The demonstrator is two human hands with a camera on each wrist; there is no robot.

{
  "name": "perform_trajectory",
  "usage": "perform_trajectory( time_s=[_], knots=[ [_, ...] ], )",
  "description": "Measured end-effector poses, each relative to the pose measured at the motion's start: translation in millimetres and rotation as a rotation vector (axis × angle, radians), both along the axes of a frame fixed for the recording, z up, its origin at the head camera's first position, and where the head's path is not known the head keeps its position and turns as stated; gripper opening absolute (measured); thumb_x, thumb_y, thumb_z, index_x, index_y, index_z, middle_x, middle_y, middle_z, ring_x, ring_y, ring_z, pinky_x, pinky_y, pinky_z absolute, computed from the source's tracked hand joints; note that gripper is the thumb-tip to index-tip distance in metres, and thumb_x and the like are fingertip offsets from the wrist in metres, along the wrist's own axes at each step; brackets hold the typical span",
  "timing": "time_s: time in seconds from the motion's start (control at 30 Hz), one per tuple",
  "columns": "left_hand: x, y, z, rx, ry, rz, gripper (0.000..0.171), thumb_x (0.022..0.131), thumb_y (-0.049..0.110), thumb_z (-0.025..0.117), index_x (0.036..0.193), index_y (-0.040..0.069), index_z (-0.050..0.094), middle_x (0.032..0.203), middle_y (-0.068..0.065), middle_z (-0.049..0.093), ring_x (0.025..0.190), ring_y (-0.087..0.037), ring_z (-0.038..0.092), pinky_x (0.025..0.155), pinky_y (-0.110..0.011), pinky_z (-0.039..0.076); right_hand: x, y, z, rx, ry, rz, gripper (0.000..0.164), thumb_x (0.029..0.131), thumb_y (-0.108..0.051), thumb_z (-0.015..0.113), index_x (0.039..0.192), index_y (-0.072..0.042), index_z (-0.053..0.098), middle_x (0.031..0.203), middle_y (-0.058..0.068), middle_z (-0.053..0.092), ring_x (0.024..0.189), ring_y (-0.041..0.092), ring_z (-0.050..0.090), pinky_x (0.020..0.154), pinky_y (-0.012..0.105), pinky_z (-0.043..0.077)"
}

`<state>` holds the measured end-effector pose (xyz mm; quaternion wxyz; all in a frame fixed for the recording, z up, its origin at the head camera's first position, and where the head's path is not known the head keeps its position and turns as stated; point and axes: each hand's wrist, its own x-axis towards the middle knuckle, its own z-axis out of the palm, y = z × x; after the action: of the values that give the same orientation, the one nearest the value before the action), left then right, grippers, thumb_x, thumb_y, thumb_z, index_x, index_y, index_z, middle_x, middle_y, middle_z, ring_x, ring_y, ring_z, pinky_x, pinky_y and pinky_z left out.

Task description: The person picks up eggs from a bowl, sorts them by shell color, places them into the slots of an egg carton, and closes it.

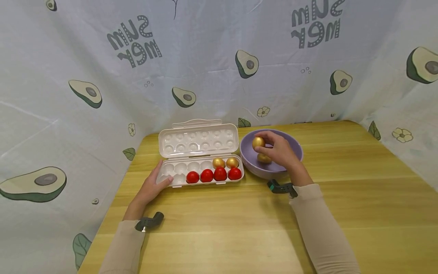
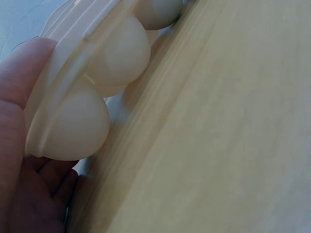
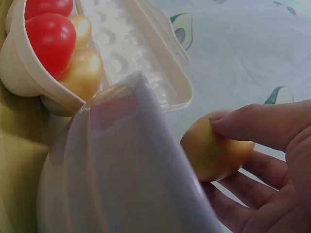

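Note:
In the head view my right hand (image 1: 277, 149) pinches a gold egg (image 1: 258, 142) over the purple bowl (image 1: 246, 160). The right wrist view shows that gold egg (image 3: 214, 148) between thumb and fingers, beyond the bowl's rim. Another gold egg (image 1: 264, 158) lies inside the bowl. My left hand (image 1: 153, 185) holds the left end of the white plastic egg carton (image 1: 181, 185); in the left wrist view the thumb (image 2: 29, 68) lies on its edge and the fingers are below. Several red eggs (image 1: 207, 176) fill the near row's right part, with two gold eggs (image 1: 218, 163) behind.
The carton's lid (image 1: 198, 141) lies tipped back behind the tray. The bowl stands right beside the carton on the wooden table (image 1: 219, 220). A printed cloth (image 1: 212, 76) hangs behind the table. Each wrist wears a dark camera mount (image 1: 149, 222).

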<state>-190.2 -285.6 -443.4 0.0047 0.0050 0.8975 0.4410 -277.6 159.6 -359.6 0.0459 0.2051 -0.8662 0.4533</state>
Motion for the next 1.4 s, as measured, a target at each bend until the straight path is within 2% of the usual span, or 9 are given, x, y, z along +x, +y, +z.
perform_trajectory(
  time_s=[0.33,0.5,0.77,0.97,1.2,1.4],
  knots=[
    [0.2,1,1.1,0.005,-0.006,0.001,0.090,0.090,0.046,0.061,0.157,0.018,0.006,0.160,-0.017,0.009,0.145,-0.041,0.008,0.114,-0.060,0.009,3.2,-10,6.3,-0.085,0.047,-0.042,0.049,0.086,-0.021,0.074,0.130,-0.007,0.056,0.130,0.012,0.058,0.119,0.030,0.057,0.097,0.044,0.048],
    [0.8,1,1.8,-0.001,-0.005,0.002,0.091,0.090,0.046,0.061,0.157,0.018,0.006,0.160,-0.018,0.009,0.145,-0.041,0.008,0.114,-0.060,0.009,5.3,-16,8.5,-0.152,0.068,-0.025,0.050,0.086,-0.017,0.075,0.130,-0.004,0.056,0.129,0.016,0.058,0.117,0.032,0.058,0.097,0.044,0.048],
    [0.8,2,1.7,0.002,-0.005,0.001,0.091,0.090,0.047,0.062,0.157,0.018,0.006,0.160,-0.018,0.010,0.145,-0.041,0.008,0.114,-0.060,0.010,9.2,-33,7.4,-0.181,0.066,-0.059,0.045,0.086,-0.014,0.073,0.128,-0.010,0.057,0.128,0.012,0.060,0.116,0.026,0.059,0.095,0.039,0.050],
    [0.8,1,1.1,0.002,0.001,0.000,0.090,0.091,0.046,0.061,0.157,0.020,0.006,0.160,-0.017,0.010,0.145,-0.040,0.008,0.114,-0.060,0.009,11.6,-45,7.5,-0.229,0.085,-0.014,0.045,0.086,-0.007,0.072,0.128,-0.005,0.056,0.126,0.016,0.059,0.118,0.028,0.057,0.094,0.041,0.050],
    [-0.1,1,0.5,-0.001,0.015,-0.007,0.090,0.091,0.045,0.061,0.157,0.018,0.006,0.160,-0.018,0.010,0.145,-0.041,0.009,0.114,-0.060,0.009,33.8,-64,24.9,-0.278,0.132,0.056,0.042,0.085,0.006,0.067,0.124,0.010,0.054,0.123,0.027,0.058,0.116,0.039,0.057,0.091,0.050,0.050],
    [-0.4,-1,-0.3,0.003,0.006,-0.007,0.091,0.091,0.047,0.061,0.157,0.020,0.006,0.160,-0.017,0.009,0.145,-0.041,0.009,0.114,-0.061,0.009,20.5,-75,4.1,-0.281,0.111,0.064,0.040,0.087,-0.006,0.070,0.125,-0.002,0.057,0.125,0.013,0.060,0.116,0.027,0.058,0.093,0.041,0.051]
  ],
)
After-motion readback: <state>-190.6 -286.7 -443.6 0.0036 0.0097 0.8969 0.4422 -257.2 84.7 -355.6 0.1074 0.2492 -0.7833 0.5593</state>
